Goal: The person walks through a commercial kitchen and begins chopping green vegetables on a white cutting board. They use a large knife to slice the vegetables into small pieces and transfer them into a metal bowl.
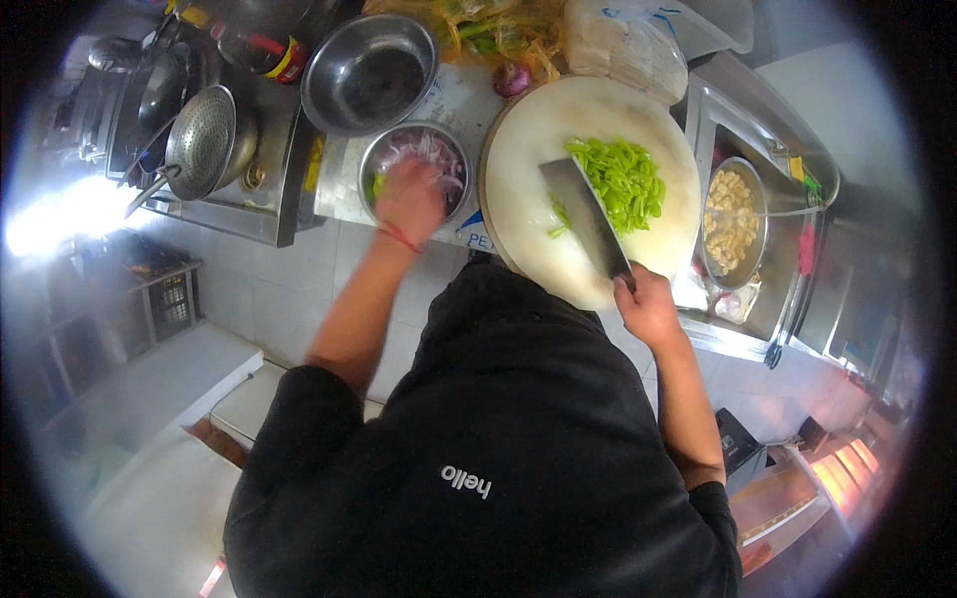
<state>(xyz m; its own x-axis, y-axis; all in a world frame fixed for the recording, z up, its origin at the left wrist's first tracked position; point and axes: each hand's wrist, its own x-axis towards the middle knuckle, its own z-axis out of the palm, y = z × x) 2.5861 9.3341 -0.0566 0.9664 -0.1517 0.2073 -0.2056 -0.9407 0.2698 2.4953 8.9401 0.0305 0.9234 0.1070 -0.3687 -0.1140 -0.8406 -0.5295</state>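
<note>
My right hand (647, 303) grips the handle of a cleaver (587, 213), whose broad blade lies over the round cutting board (523, 217). Along the blade's far side is a heap of sliced green pepper (624, 183); a few loose strips (559, 217) lie on the near side. My left hand (410, 198) is blurred over a metal bowl (466, 176) of sliced red onion (430, 149), with some green at the bowl's left. Whether its fingers hold anything cannot be made out.
Beyond the onion bowl stands a larger metal bowl (370, 75). A whole red onion (511, 78) and plastic bags (624, 48) are behind the board. To the right, a sink holds a bowl of pale food pieces (729, 217). A perforated strainer (202, 142) is at left.
</note>
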